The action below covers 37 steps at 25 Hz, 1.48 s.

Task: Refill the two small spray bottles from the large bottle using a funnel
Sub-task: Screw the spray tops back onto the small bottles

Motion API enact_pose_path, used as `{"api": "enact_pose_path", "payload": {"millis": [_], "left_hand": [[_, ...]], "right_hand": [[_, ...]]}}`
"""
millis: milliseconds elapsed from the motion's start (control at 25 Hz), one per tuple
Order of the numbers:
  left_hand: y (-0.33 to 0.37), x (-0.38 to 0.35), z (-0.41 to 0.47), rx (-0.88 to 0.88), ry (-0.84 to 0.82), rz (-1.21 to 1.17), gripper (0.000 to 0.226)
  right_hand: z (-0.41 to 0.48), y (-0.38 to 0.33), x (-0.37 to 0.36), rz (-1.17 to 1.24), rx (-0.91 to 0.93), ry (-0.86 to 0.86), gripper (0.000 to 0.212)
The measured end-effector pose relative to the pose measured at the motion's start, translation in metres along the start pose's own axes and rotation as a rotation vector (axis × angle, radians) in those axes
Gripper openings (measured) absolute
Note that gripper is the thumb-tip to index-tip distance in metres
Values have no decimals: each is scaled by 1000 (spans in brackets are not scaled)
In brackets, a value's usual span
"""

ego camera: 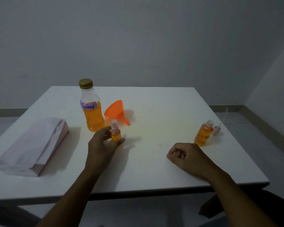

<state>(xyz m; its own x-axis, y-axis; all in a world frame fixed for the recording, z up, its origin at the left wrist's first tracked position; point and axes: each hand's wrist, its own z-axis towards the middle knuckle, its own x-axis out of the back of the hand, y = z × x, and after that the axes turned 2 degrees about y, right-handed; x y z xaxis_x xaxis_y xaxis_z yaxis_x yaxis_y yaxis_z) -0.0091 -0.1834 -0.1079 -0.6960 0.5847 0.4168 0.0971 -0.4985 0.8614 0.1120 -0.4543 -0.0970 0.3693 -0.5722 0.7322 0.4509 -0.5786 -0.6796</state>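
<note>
A large clear bottle (91, 110) with a gold cap and a "Spray" label holds orange liquid at the table's middle left. An orange funnel (117, 112) lies on its side just right of it. My left hand (102, 145) grips a small spray bottle (115, 133) of orange liquid, its pump top on, standing on the table. A second small bottle (203, 134) stands open on the right, filled with orange liquid. Its pump head with tube (218, 126) lies beside it. My right hand (185, 155) rests curled on the table, holding nothing.
A pale pink paper bag (33, 145) lies flat on the white table (154, 174) at the left. The table's front edge runs below my forearms. A grey wall stands behind the table.
</note>
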Motion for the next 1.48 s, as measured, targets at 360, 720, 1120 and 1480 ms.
{"api": "enact_pose_path", "payload": {"millis": [360,720,1120,1480], "left_hand": [[83,-27,-3,-651,-29,59,39],[106,-183,-28,-281,-439,-133,73],[105,-225,-25,-233,-503,-173,39],[73,-110,-13,-330,-340,-70,46]], "right_hand": [[-37,35,46,189,-96,191,6],[12,60,66,247,-499,811,47],[32,84,73,136,-400,699,28],[-1,14,87,113,155,511,26]]}}
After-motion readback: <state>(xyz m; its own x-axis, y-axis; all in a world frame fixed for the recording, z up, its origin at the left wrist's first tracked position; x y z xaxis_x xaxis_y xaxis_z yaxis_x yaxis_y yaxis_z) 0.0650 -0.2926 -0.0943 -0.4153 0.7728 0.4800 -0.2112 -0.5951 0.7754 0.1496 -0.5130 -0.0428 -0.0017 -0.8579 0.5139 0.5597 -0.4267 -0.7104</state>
